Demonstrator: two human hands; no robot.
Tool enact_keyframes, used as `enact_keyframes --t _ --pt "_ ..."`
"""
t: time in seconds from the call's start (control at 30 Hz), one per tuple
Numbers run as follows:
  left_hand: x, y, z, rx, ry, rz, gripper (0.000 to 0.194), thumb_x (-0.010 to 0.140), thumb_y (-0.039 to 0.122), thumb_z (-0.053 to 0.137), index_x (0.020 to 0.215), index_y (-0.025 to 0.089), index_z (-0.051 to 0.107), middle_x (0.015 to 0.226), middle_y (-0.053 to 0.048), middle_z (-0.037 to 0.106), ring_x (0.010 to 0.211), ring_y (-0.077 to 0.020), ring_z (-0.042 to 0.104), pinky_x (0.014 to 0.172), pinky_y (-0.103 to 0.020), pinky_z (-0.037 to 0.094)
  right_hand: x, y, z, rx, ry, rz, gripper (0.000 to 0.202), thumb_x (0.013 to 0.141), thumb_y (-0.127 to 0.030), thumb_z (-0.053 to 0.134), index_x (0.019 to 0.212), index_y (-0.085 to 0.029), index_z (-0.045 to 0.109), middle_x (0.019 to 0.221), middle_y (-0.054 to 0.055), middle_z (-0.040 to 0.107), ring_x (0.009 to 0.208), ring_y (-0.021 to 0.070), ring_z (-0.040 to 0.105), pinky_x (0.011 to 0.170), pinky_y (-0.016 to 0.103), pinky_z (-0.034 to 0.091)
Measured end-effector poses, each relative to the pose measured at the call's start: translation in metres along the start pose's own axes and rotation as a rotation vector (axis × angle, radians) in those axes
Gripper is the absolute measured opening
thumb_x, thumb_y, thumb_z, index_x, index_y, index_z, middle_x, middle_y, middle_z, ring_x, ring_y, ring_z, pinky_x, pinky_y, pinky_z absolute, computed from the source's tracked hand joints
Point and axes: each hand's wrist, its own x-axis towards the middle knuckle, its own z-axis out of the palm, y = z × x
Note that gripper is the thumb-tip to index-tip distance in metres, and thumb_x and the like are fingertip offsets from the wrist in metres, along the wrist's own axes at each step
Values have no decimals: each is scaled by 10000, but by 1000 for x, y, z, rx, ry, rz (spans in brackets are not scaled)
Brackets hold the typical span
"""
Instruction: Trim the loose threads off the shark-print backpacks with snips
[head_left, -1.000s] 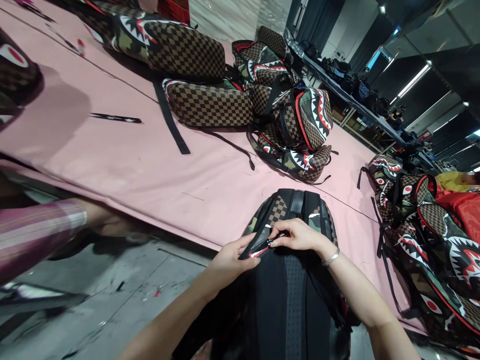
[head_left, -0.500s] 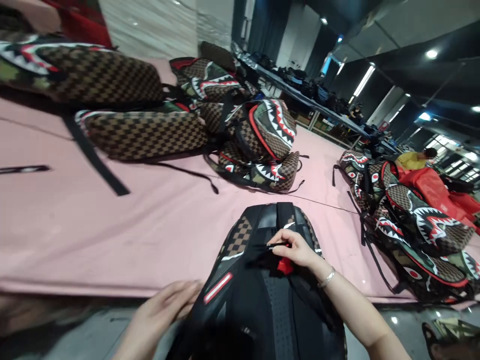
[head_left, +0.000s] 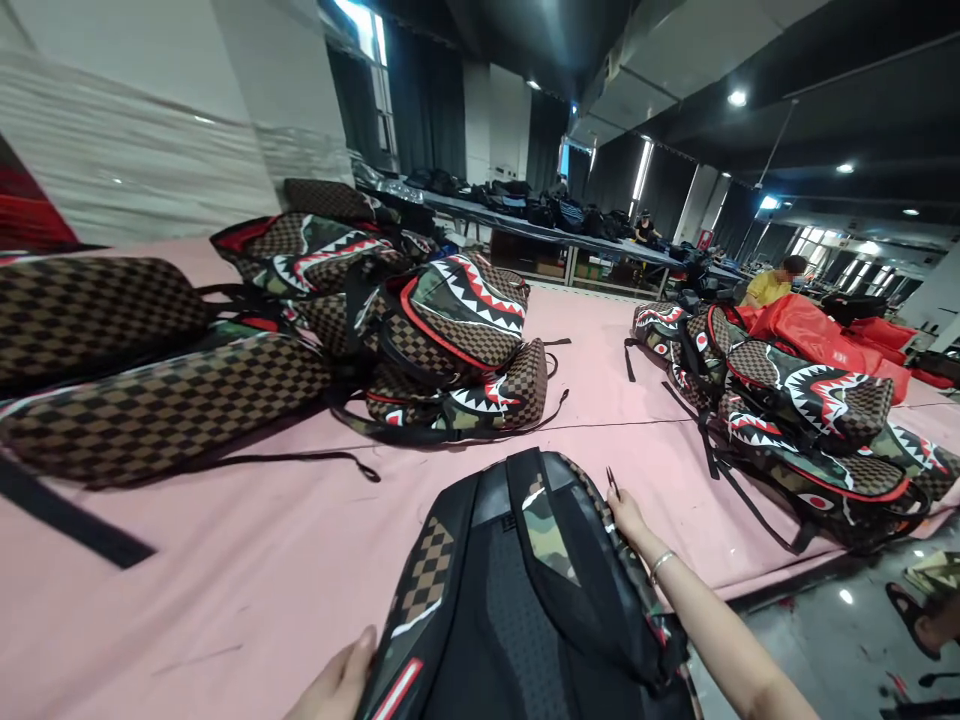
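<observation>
Right hand (head_left: pixel 626 512) rests against the right flank of the backpack (head_left: pixel 525 600), fingers closed around a small thin pointed tool (head_left: pixel 611 480) whose tip projects upward past the knuckles; the tool's type cannot be confirmed at this size, though it resembles thread snips. Left hand (head_left: pixel 337 685) lies at the lower left corner of the same backpack, fingers pressed flat on its side panel, holding nothing separate. The backpack stands at the near edge of the pink table (head_left: pixel 225 560), back panel up, long axis running from the person toward the far side. Its shoulder strap (head_left: pixel 559 560) runs diagonally between the hands. The right hand is nearer the top of the bag, the left nearer its base. Piled backpacks (head_left: pixel 420 350) lie well apart, farther along the table.
</observation>
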Motion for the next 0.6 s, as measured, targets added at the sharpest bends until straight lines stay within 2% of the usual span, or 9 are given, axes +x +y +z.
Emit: enact_keyframes --t 0.1,0.17,0.2,0.27,0.37,0.47,0.6 --pt "-11 41 -5 57 98 126 536 742 504 360 1007 110 610 1076 -214 650 1069 -386 558 898 -485 416 -4 2 -6 -48 36 -22 297 897 -414 289 740 -204 428 661 37 580 604 168 599 486 232 409" --pt "-15 71 -2 -12 143 203 489 754 466 374 1016 122 601 1116 -203 629 1092 -365 543 923 -468 393 -9 -4 -13 -94 56 -60 265 916 -369 260 813 -201 437 726 49 599 651 174 609 521 240 415" --pt "-14 87 3 -85 109 210 441 758 453 395 986 143 609 1089 -176 645 1059 -345 567 909 -452 405 -11 -9 -17 -123 60 -86 251 922 -353 255 848 -202 440 744 49 604 666 177 611 542 246 417" --pt "-7 116 18 -167 10 208 376 776 452 416 908 169 624 901 -101 703 842 -267 657 781 -381 483 -18 -24 -19 -193 55 -154 218 922 -355 293 902 -205 450 762 46 610 696 187 612 588 258 414" --pt "12 148 50 -217 -48 172 333 779 455 498 765 148 626 695 -50 687 628 -197 653 629 -322 505 -29 -54 -12 -303 12 -277 215 917 -374 354 966 -197 466 803 64 626 748 214 615 641 281 401" --pt "25 161 77 -251 -41 126 311 805 432 538 766 131 609 674 -13 652 586 -139 614 612 -313 502 -36 -80 -1 -398 -47 -402 214 918 -345 374 1006 -180 478 873 100 642 796 235 619 674 301 396" --pt "24 153 94 -329 57 87 280 849 400 483 835 140 587 710 -5 650 604 -129 621 657 -319 505 -37 -96 9 -526 -121 -551 210 875 -353 471 998 -188 511 931 106 648 854 246 612 687 302 401"
